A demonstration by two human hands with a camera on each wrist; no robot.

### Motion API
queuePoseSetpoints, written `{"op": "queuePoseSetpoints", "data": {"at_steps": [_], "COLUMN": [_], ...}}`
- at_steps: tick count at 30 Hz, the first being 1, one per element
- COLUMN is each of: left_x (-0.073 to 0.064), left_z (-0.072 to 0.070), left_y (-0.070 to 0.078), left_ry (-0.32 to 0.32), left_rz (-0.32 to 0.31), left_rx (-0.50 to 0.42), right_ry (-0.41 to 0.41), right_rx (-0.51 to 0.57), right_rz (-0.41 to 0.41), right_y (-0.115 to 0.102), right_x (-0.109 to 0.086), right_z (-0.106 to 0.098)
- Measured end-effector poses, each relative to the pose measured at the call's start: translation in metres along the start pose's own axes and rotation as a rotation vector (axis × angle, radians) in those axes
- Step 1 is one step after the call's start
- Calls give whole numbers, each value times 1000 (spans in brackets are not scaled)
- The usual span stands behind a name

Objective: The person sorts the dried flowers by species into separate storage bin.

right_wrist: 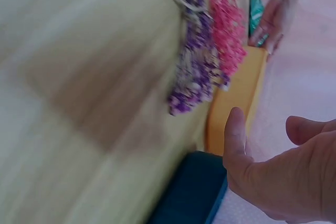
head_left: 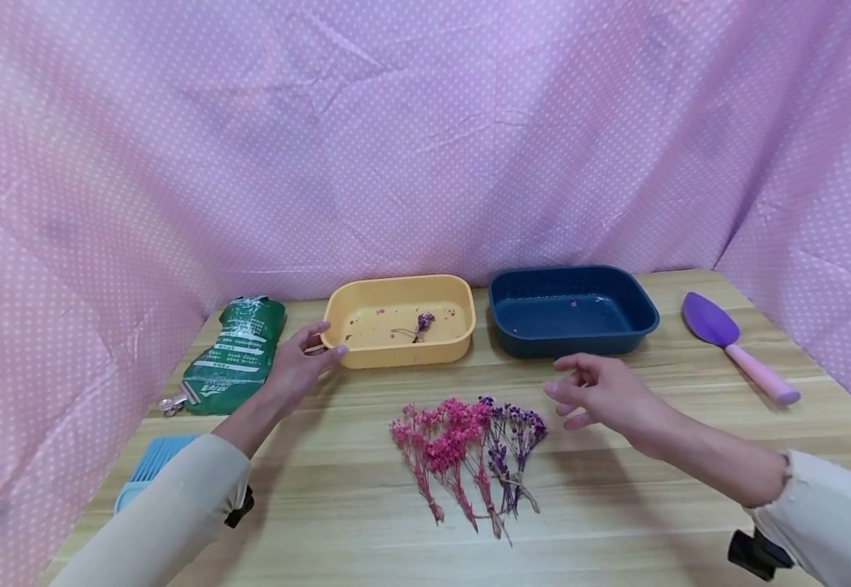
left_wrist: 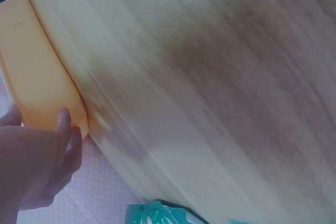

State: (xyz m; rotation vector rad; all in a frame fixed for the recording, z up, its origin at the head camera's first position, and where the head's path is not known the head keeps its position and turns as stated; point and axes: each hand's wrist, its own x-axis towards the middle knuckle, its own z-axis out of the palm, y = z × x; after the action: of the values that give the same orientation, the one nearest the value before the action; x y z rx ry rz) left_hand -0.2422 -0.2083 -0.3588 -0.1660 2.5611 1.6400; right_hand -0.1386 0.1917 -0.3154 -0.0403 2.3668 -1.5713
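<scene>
At the left end of a yellow tray (head_left: 407, 357), my left hand (head_left: 299, 363) holds the near corner, thumb on the front side and fingers at the rim. In the left wrist view the thumb (left_wrist: 63, 121) lies against the tray's outer wall. One purple dried flower sprig (head_left: 423, 323) and loose bits lie inside the tray. My right hand (head_left: 605, 399) hovers before the navy tray (head_left: 572, 341), fingers loosely bent and holding nothing. To its left, pink dried flower bunches (head_left: 451, 436) and purple ones (head_left: 517, 432) lie side by side on the wooden table.
A green bag with a metal clip (head_left: 238, 359) lies beyond my left wrist. The light blue brush (head_left: 157, 465) is partly covered by my left sleeve. A purple spatula with a pink handle (head_left: 737, 346) lies far right. Pink dotted cloth (head_left: 425, 147) hangs behind the table.
</scene>
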Motion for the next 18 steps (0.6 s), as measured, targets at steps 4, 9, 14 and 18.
{"op": "queuePoseSetpoints", "data": {"at_steps": [4,9,14,18], "left_x": [1,3,1,-1], "left_z": [0,1,1,-1], "left_y": [-1,-1,0,1], "left_ry": [2,0,4,-2], "left_rz": [-11,-11,-16,-12], "left_rx": [0,2,10,19], "right_ry": [-8,-9,2,24], "right_rx": [6,14,-25,-93], "right_rz": [42,68,145,200], "right_y": [11,21,29,32], "right_x": [-3,-5,-7,-8], "right_z": [5,13,25,38]}}
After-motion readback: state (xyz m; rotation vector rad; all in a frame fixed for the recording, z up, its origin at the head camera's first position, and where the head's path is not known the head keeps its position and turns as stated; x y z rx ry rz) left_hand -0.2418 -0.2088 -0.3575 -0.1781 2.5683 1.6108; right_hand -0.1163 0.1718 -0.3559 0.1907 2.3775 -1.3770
